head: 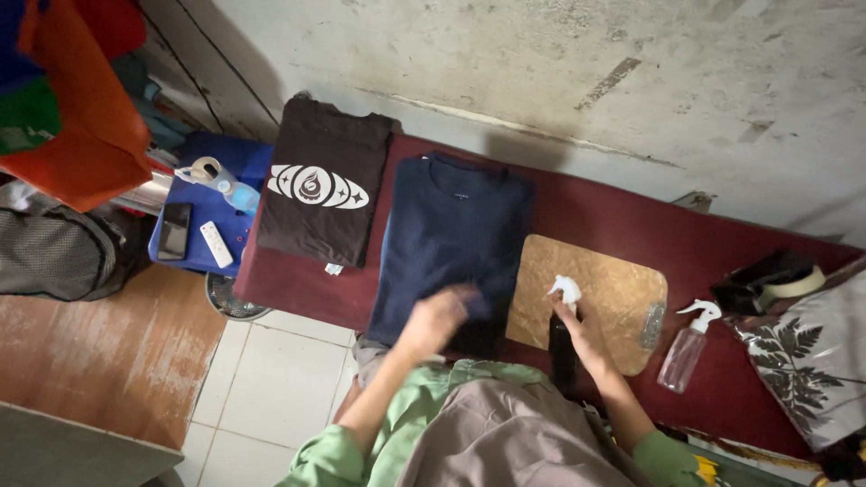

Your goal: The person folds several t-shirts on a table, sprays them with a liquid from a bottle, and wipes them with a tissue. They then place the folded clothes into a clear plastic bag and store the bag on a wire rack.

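**Two shirts on the red table, a spray bottle in my right hand**

I am standing at the near edge of a dark red table (622,221) that is running along a worn pale wall. Two folded shirts are lying on it. The black shirt (323,185) is sitting at the left end, hanging a little over that edge, and it is carrying one white oval print across its chest. The navy shirt (451,239) is lying just beside it, toward the middle, plain, with its neck pointing to the wall.

My left hand (439,316) is resting on the lower part of the navy shirt near the table's front edge; it is blurred, so I cannot tell how far the fingers are spread. My right hand (577,329) is wrapping around a dark spray bottle (565,338) with a white trigger head, gripping it upright over the near left corner of a brown board (606,293).

A second spray bottle, clear (686,347) with a white trigger, is lying just right of the board. At the right end, a leaf-patterned bag (807,361) is sitting.

Left of the table, a blue stool (236,167) is holding a phone (174,231) and a white remote (216,244).
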